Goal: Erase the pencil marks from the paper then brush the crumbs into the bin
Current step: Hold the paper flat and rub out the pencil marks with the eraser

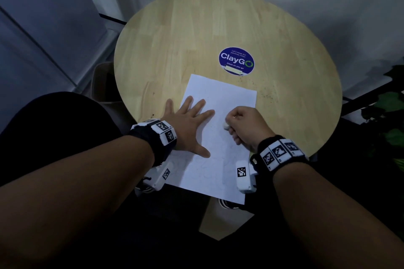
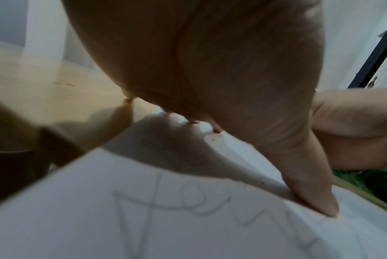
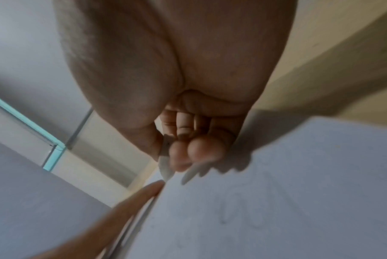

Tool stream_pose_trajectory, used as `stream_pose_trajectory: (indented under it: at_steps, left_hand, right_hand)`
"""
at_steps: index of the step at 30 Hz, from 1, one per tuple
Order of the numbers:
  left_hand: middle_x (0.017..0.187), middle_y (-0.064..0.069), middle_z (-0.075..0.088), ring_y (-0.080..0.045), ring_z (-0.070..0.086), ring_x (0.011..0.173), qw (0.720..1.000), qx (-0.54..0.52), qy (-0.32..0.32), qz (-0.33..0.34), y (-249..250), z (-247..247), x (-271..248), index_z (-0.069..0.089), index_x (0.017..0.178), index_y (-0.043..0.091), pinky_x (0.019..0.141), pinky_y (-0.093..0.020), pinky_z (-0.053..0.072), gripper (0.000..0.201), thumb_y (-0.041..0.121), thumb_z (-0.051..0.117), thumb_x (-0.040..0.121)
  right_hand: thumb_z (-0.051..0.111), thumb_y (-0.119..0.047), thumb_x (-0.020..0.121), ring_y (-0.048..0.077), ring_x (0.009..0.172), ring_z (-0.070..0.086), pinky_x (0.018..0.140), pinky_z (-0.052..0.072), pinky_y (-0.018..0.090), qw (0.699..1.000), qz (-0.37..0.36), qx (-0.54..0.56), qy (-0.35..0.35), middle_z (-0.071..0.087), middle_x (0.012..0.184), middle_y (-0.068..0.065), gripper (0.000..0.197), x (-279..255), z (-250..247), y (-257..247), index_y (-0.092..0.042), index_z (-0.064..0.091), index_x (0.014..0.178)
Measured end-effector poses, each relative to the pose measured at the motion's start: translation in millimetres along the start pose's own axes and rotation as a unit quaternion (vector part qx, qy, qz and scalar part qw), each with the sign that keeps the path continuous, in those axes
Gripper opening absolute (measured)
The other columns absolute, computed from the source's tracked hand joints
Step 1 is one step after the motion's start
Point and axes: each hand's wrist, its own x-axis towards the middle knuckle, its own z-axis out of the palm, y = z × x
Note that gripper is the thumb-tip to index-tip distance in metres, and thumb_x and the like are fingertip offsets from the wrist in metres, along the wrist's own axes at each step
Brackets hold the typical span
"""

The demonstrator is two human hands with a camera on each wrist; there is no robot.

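A white sheet of paper (image 1: pixel 220 133) lies on the round wooden table (image 1: pixel 196 39), its near end hanging over the table's front edge. Faint pencil marks (image 2: pixel 188 210) show on it in the left wrist view. My left hand (image 1: pixel 190 124) lies flat with spread fingers on the sheet's left side, pressing it down. My right hand (image 1: pixel 242 124) is curled round a small white eraser (image 1: pixel 225 125) and holds it against the middle of the paper. The eraser (image 3: pixel 165 168) looks blurred in the right wrist view.
A blue round ClayGo sticker (image 1: pixel 236 61) sits on the table beyond the paper. Dark specks (image 1: pixel 266 91) dot the wood to the paper's right. A beige bin (image 1: pixel 105 83) stands on the floor left of the table. Green plant leaves (image 1: pixel 391 116) are at the right.
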Motion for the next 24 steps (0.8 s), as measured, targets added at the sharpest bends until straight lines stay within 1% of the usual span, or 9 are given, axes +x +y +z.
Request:
stream_pose_trajectory:
  at_steps: [5,9,12,14,16,17,20,21,24]
  left_hand:
    - [0.173,0.008,-0.026,-0.026,-0.028,0.158,1.000,0.003,0.006,0.023,11,2,1,-0.017,0.163,0.047,0.116,-0.078,-0.011,0.129,0.103,0.047,0.066]
    - [0.171,0.011,-0.031,-0.024,-0.031,0.157,1.000,-0.007,0.002,0.020,6,6,2,-0.023,0.159,0.051,0.117,-0.077,-0.012,0.127,0.105,0.044,0.066]
    - [0.170,0.011,-0.032,-0.024,-0.031,0.157,1.000,-0.006,-0.003,0.021,6,6,3,-0.022,0.160,0.050,0.117,-0.077,-0.012,0.128,0.105,0.045,0.066]
    - [0.171,0.011,-0.031,-0.024,-0.032,0.157,1.000,-0.011,-0.005,0.022,7,5,2,-0.020,0.160,0.051,0.116,-0.078,-0.011,0.127,0.104,0.047,0.066]
    - [0.171,0.010,-0.031,-0.024,-0.032,0.157,1.000,-0.014,-0.005,0.021,7,5,2,-0.018,0.161,0.051,0.116,-0.078,-0.012,0.128,0.104,0.048,0.065]
    - [0.171,0.010,-0.031,-0.024,-0.031,0.157,1.000,-0.012,-0.005,0.020,7,5,2,-0.018,0.161,0.051,0.116,-0.078,-0.011,0.128,0.105,0.047,0.065]
    - [0.171,0.010,-0.031,-0.024,-0.031,0.157,1.000,-0.007,-0.003,0.016,8,4,3,-0.017,0.160,0.051,0.115,-0.079,-0.011,0.125,0.105,0.045,0.066]
    - [0.171,0.010,-0.031,-0.025,-0.031,0.157,1.000,-0.007,-0.004,0.014,8,4,3,-0.018,0.160,0.051,0.115,-0.079,-0.010,0.125,0.105,0.045,0.066]
    - [0.170,0.010,-0.032,-0.025,-0.031,0.157,1.000,-0.012,-0.008,0.016,7,5,3,-0.018,0.160,0.051,0.114,-0.080,-0.010,0.127,0.106,0.044,0.063]
  right_hand:
    - [0.064,-0.014,0.100,0.022,0.054,0.057,0.057,0.052,0.037,0.999,-0.035,-0.012,-0.022,0.069,0.064,0.005,0.014,0,9,1,-0.011,0.068,0.087]
    - [0.065,-0.019,0.098,0.017,0.061,0.067,0.059,0.056,0.039,0.987,-0.084,-0.134,-0.033,0.076,0.076,0.009,0.014,-3,14,-5,-0.018,0.072,0.086]
    - [0.065,-0.022,0.098,0.017,0.070,0.070,0.063,0.056,0.036,0.976,-0.108,-0.190,-0.017,0.072,0.074,0.000,0.016,-8,17,-8,-0.025,0.071,0.083]
    - [0.064,-0.018,0.097,0.012,0.071,0.067,0.061,0.052,0.029,0.965,-0.134,-0.219,-0.058,0.070,0.078,-0.008,0.020,-15,21,-12,-0.027,0.071,0.081]
    - [0.066,-0.010,0.093,0.004,0.069,0.063,0.057,0.043,0.017,0.943,-0.147,-0.264,-0.139,0.066,0.083,-0.013,0.019,-24,25,-19,-0.021,0.073,0.079]
    - [0.066,-0.007,0.092,0.004,0.068,0.062,0.057,0.042,0.016,0.941,-0.145,-0.269,-0.147,0.065,0.081,-0.014,0.019,-26,27,-20,-0.018,0.074,0.079]
    - [0.062,-0.011,0.093,0.012,0.068,0.068,0.061,0.053,0.029,0.966,-0.131,-0.214,-0.061,0.073,0.074,-0.006,0.022,-19,27,-17,-0.023,0.077,0.083]
    - [0.062,-0.013,0.094,0.014,0.068,0.068,0.061,0.054,0.029,0.969,-0.132,-0.207,-0.041,0.074,0.074,-0.004,0.022,-18,27,-17,-0.025,0.077,0.085]
    - [0.063,-0.008,0.094,0.009,0.069,0.065,0.062,0.049,0.025,0.955,-0.140,-0.241,-0.098,0.069,0.078,-0.010,0.018,-23,29,-20,-0.017,0.077,0.085]
